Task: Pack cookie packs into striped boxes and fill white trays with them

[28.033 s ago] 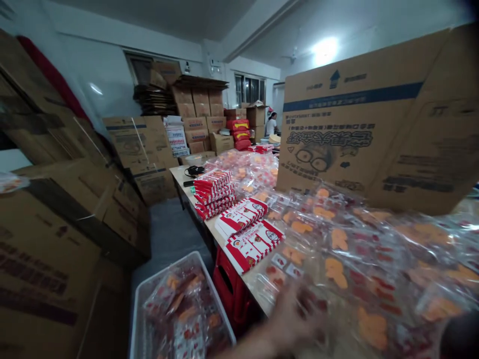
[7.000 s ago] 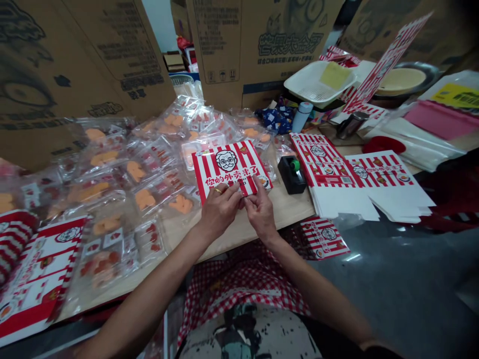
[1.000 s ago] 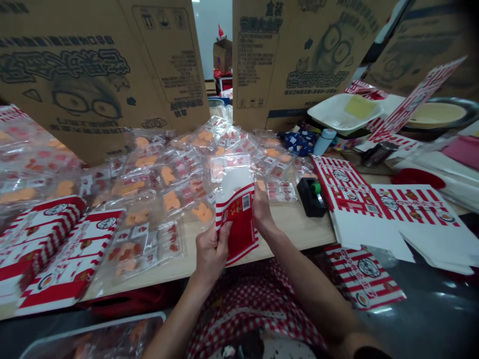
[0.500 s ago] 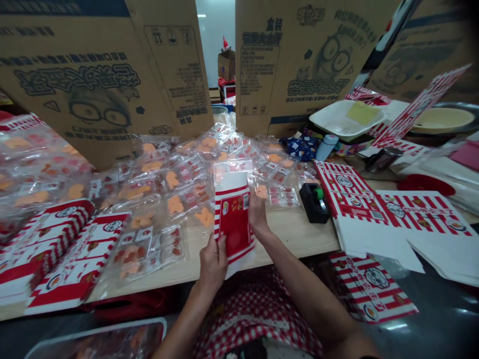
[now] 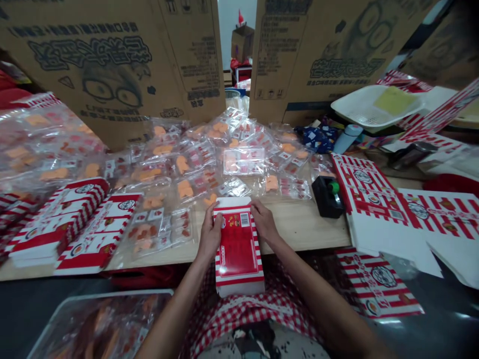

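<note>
Between my hands is a red-and-white striped cardboard box [image 5: 239, 249], tilted against my lap at the table's front edge, its white top flap up. My left hand [image 5: 210, 229] grips its upper left side, thumb on the front. At the upper right edge, my right hand [image 5: 264, 219] holds it with bent fingers; its thumb is mostly hidden. Just beyond the box lie clear packets with orange pieces, one a flat clear pack [image 5: 243, 161]. A black tape dispenser [image 5: 328, 197] with a green core stands to the right of my right hand.
Stacked striped boxes [image 5: 63, 214] lie at the left, flat striped cartons [image 5: 362, 189] at the right. Large cardboard boxes [image 5: 112, 60] wall the back. A bin of packets [image 5: 108, 319] sits below left. A white basket [image 5: 374, 107] and blue bottle [image 5: 348, 138] stand back right.
The box has come down and toward me, into my lap. My left hand has moved up to its top left side; my right hand stays near the top right. The view has shifted.
</note>
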{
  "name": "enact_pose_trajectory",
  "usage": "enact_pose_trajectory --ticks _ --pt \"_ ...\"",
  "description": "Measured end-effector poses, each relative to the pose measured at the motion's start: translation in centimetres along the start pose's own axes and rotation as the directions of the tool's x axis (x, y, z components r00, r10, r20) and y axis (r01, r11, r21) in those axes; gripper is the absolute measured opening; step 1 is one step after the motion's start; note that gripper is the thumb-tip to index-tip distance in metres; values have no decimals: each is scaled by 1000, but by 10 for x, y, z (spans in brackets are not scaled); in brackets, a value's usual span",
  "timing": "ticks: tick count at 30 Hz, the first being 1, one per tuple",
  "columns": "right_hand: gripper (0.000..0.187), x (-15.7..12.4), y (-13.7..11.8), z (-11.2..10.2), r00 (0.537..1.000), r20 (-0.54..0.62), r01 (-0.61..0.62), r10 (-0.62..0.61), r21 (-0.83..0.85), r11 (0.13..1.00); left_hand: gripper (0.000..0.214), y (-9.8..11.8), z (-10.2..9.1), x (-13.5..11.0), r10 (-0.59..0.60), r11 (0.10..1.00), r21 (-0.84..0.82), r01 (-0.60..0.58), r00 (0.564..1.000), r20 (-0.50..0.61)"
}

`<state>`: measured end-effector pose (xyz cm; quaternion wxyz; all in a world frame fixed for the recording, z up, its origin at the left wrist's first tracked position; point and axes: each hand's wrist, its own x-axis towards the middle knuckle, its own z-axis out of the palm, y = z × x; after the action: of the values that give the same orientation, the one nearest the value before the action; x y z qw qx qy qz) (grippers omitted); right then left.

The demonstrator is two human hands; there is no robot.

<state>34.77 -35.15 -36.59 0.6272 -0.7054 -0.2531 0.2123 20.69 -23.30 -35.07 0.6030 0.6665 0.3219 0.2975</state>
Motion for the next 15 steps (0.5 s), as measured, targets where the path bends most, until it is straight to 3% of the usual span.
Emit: enact_pose_trajectory --ticks 3,6,8,10,12,15 --pt "27 6 1 -7 999 51 -19 17 41 999 32 -2 0 -2 -79 995 -56 77 996 -39" --pt "22 13 -4 -9 990 128 -75 60 113 991 35 2 -3 5 -157 977 -147 152 987 -26" --pt "33 18 -10 -10 980 182 -116 85 164 980 39 6 -9 13 -185 965 -188 185 983 16" --pt "47 20 -17 -13 956 274 -165 106 202 965 58 11 -17 18 -221 944 -231 234 972 78" --pt "46 21 -23 -17 921 364 -236 142 228 945 65 17 -25 20 -261 913 -273 305 947 188" --pt "39 24 -32 -22 866 436 -379 244 256 889 52 24 -33 20 -282 875 -307 374 910 305"
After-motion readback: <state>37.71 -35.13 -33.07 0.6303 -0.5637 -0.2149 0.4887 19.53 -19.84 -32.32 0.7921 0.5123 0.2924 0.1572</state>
